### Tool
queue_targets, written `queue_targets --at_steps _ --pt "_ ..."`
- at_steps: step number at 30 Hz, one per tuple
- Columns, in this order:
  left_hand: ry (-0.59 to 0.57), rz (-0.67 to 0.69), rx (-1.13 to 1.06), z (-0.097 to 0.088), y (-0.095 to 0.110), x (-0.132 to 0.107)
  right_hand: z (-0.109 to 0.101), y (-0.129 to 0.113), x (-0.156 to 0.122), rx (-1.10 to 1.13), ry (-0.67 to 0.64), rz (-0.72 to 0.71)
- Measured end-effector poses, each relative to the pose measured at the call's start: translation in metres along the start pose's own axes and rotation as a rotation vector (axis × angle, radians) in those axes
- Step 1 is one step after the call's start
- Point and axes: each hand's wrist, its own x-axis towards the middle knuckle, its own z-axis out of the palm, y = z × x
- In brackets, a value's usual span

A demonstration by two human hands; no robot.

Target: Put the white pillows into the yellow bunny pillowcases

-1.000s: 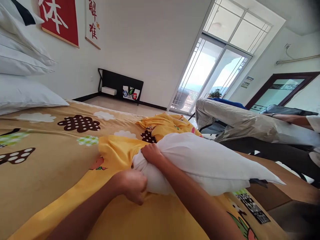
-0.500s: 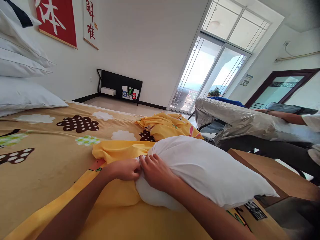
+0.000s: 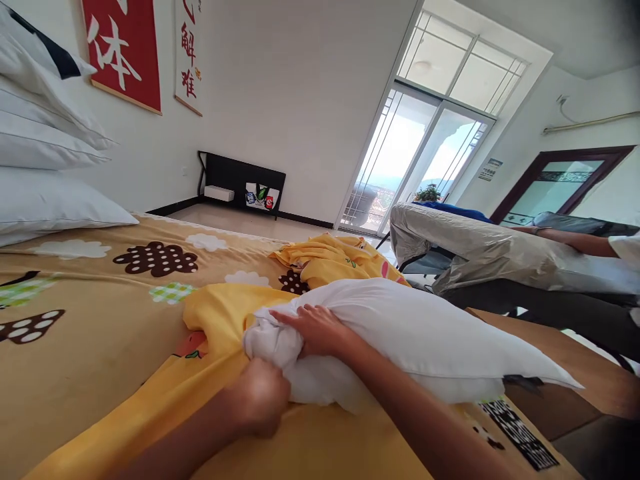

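Observation:
A plump white pillow (image 3: 410,327) lies slantwise before me, its near-left end bunched and twisted. My right hand (image 3: 320,330) is wrapped round that gathered end, with the index finger stretched along the top. Under and left of the pillow spreads a yellow pillowcase (image 3: 215,313) with printed fruit shapes; the bunched end rests against its folded edge. My left hand (image 3: 263,397), blurred by motion, is a fist just below the pillow's end, at the pillowcase's edge. Its fingertips are hidden, and it seems to grip the yellow cloth.
A patterned tan bedsheet (image 3: 100,320) covers the bed. White pillows (image 3: 50,200) are stacked at left. A crumpled yellow cloth (image 3: 335,257) lies beyond the pillow. At right are a cardboard box (image 3: 565,353) and a person's arm (image 3: 575,240) over a plastic-wrapped bundle (image 3: 480,247).
My left hand has come away from the right, down and toward me. The pillow's bunched white end now shows between them, pushed left over the yellow cloth. My right hand stays on the pillow.

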Motion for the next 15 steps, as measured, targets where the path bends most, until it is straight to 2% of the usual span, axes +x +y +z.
queue_targets --at_steps 3,5,8,12,15 --pt "0.01 0.2 -0.052 0.008 0.02 0.005 -0.016 0.003 0.012 -0.025 -0.039 -0.026" --pt "0.078 0.239 -0.158 0.006 0.023 0.006 -0.02 0.002 0.015 -0.043 -0.03 -0.022" --pt "0.152 0.173 -0.247 -0.008 0.003 -0.002 -0.016 -0.004 0.009 -0.07 -0.008 -0.032" --pt "0.123 0.156 -0.281 -0.032 -0.044 -0.022 -0.006 -0.016 -0.01 -0.06 -0.016 -0.108" --pt "0.119 0.196 -0.299 -0.038 -0.051 -0.03 -0.011 -0.021 -0.014 0.009 -0.083 -0.139"
